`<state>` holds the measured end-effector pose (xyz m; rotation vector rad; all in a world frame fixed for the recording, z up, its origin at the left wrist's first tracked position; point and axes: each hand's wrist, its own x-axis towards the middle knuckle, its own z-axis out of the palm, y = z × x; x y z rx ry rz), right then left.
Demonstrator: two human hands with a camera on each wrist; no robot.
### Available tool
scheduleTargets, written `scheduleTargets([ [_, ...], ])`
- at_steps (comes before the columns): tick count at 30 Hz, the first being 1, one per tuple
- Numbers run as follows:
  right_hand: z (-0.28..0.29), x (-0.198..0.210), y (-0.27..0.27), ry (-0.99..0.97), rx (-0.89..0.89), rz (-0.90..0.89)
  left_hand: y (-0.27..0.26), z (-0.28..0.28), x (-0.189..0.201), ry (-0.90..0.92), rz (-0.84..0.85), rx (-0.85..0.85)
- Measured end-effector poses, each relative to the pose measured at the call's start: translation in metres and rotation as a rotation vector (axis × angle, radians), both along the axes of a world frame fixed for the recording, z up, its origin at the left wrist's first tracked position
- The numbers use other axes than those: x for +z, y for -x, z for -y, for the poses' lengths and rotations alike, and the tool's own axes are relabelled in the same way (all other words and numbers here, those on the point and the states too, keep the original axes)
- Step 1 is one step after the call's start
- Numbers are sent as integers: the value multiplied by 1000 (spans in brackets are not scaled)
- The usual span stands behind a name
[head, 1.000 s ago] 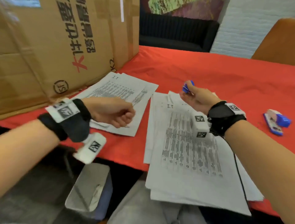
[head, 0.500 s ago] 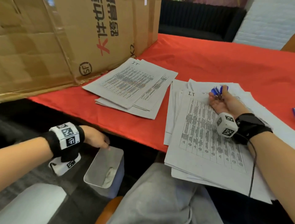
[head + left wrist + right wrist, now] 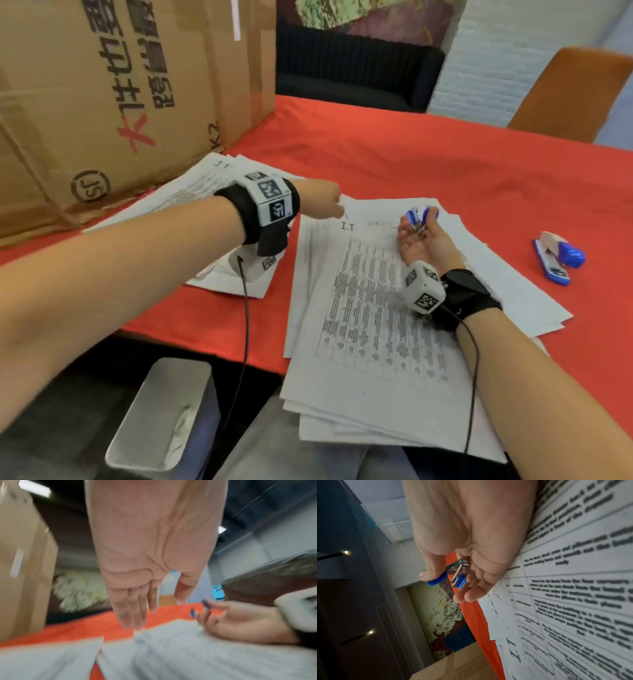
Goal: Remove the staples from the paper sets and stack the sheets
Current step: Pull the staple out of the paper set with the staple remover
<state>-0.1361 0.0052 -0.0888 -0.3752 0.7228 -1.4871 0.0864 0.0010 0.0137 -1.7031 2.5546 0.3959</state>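
A thick pile of printed sheets (image 3: 376,325) lies in front of me and hangs over the table's near edge. A second pile (image 3: 202,185) lies to its left, partly hidden by my forearm. My left hand (image 3: 329,205) hovers over the top left corner of the near pile. In the left wrist view its fingers (image 3: 130,612) hang straight and hold nothing. My right hand (image 3: 416,224) rests palm up on the near pile. Its thumb and fingers grip a blue staple remover (image 3: 419,216), whose metal jaws (image 3: 453,577) show in the right wrist view.
A large cardboard box (image 3: 120,102) stands at the back left on the red table (image 3: 411,154). A blue stapler (image 3: 558,260) lies to the right of the papers. A grey bin (image 3: 161,411) sits on the floor below the table edge. An orange chair (image 3: 575,92) stands far right.
My left hand dropped to the bin below the table, then rose to the top corner of the near pile. My right hand settled palm up on the pile, still holding the staple remover.
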Motion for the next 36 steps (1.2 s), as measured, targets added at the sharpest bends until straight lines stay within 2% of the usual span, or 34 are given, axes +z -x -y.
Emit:
scheduleTargets([
  [3, 0, 1, 2, -13, -1, 32, 19, 32, -21, -32, -51, 51],
  [8, 1, 4, 4, -35, -38, 54, 40, 53, -34, -171, 99, 50],
  [11, 6, 2, 5, -56, -50, 55, 36, 57, -33, -235, 49, 43],
  [13, 7, 1, 5, -65, -62, 64, 29, 54, -34, -336, -144, 85],
  [16, 7, -1, 5, -86, -79, 77, 19, 40, -34, -540, -596, 147],
  [18, 9, 3, 7, -118, -36, 3, 10, 30, -41, -709, -841, 256],
  [20, 11, 13, 18, -181, 76, -196, 3, 20, -55, -750, -919, 384],
  [21, 13, 19, 29, -204, 138, -371, 0, 15, -61, -718, -915, 416],
  [23, 16, 36, 55, -195, 247, -899, -9, 11, -64, -578, -964, 427],
  [25, 18, 51, 81, -176, 282, -1463, -19, 15, -51, -377, -1095, 443],
  [26, 19, 56, 91, -191, 311, -1684, -24, 19, -43, -281, -1167, 447],
  [28, 17, 64, 101, -261, 488, -1995, -32, 27, -27, -144, -1272, 396],
  [30, 14, 73, 104, -264, 600, -2178, -35, 29, -12, -41, -1337, 321],
  [31, 13, 79, 102, -204, 563, -2178, -36, 30, -5, 2, -1368, 297],
  [32, 10, 88, 97, -114, 479, -2092, -35, 31, 3, 45, -1400, 269],
  [34, 6, 104, 80, 59, 340, -1760, -29, 33, 22, 128, -1470, 212],
  [36, 4, 118, 57, 268, 353, -1407, -17, 36, 44, 211, -1528, 140],
])
